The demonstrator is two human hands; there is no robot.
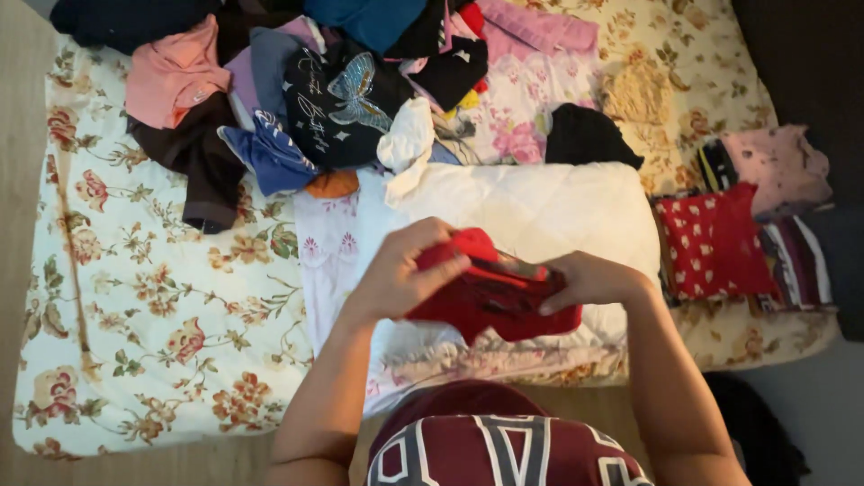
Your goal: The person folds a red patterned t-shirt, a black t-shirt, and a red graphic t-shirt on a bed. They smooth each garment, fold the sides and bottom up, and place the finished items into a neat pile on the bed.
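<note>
Bed with floral sheet point(153, 306), heaped clothes point(333, 99), white quilt point(540, 211), folded stack point(747, 234)

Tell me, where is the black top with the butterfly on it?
The black butterfly top lies in the unfolded heap at the bed's far end, upper middle of the head view, between a blue garment and a white cloth.

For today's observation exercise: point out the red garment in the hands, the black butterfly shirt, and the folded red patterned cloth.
red garment point(490, 306): head view, on its lower folded body between the hands.
black butterfly shirt point(337, 108): head view, on the printed front.
folded red patterned cloth point(711, 243): head view, on its top face.
</note>
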